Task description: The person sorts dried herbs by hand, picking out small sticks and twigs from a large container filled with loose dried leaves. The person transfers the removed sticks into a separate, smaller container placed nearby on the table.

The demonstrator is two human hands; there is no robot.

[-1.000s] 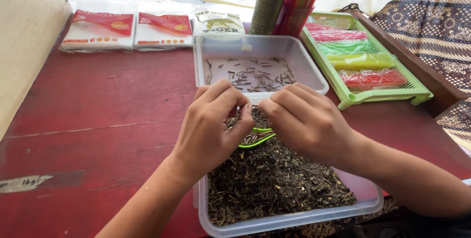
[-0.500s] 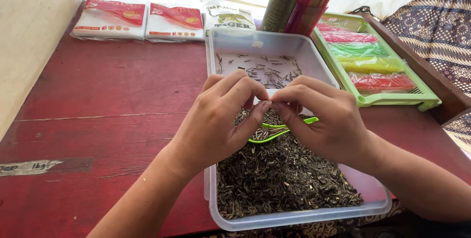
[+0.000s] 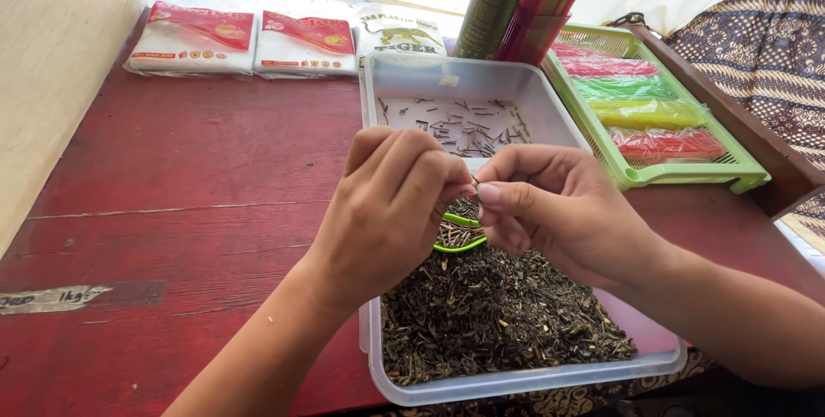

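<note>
I'm looking down on a red wooden table [image 3: 172, 211], biggest thing in view. Under both hands sits a clear plastic tray [image 3: 481, 82] — near end heaped with dark loose tea leaves [image 3: 498, 314], far end holding only scattered thin stems [image 3: 464, 129], so it reads to me as sorted by end. Right of the right hand: green basket [image 3: 743, 178] of coloured packets. Beyond the hands: two cups of sticks [image 3: 507, 4] and three flat packets [image 3: 258, 39] in a row. Just below the fingers, a green loop [image 3: 460, 245] lies on the leaf pile, small heap inside it. Left hand [image 3: 387, 211] is curled, fingertips pinched together; right hand [image 3: 559, 211] likewise, thumb and forefinger meeting the left's over mid-tray. Whatever is pinched is too small to make out — likely a single stem, held over the tray so droppings land inside.
</note>
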